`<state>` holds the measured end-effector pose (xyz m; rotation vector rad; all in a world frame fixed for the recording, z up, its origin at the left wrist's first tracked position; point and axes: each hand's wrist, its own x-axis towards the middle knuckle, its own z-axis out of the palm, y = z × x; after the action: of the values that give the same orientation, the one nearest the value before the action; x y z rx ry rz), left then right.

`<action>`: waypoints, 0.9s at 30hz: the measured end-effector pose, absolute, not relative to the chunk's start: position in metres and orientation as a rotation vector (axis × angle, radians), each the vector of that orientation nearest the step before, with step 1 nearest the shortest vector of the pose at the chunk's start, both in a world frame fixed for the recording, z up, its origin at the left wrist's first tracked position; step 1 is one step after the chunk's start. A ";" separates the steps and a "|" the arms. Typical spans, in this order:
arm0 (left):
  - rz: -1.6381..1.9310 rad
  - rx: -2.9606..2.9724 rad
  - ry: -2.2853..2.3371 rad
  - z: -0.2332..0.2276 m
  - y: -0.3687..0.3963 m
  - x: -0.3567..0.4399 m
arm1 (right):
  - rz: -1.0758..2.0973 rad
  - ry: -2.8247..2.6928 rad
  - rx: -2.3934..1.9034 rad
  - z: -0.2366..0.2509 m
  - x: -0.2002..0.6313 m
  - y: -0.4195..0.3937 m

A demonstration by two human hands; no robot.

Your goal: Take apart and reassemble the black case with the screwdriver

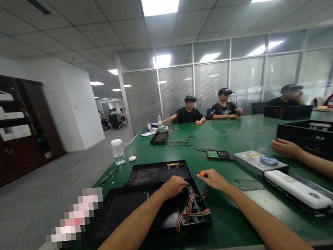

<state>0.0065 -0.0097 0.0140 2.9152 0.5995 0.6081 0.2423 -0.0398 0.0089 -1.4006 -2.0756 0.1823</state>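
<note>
The right hand [214,179] pinches one orange-handled screwdriver [200,172]; its long axis runs left-right, tip pointing left and away. The left hand [173,186] rests curled on the rim of one open black case [163,222], at the near table [236,227] edge. One ribbon cable [191,213] lies inside.

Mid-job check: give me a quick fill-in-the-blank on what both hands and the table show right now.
1. The right hand holds a screwdriver with an ____ handle.
2. The left hand rests on the black ____.
3. The table surface is ____.
4. The water bottle stands ____.

Missing: orange; case; green; upright
</note>
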 end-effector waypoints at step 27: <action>0.592 2.759 0.746 0.017 -0.014 0.007 | 0.777 -1.530 -1.084 0.024 0.260 -0.032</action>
<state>0.0066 -0.0140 0.0169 2.7589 0.7459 0.5920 0.2603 -0.0324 0.0237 -1.0845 -1.5299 0.7768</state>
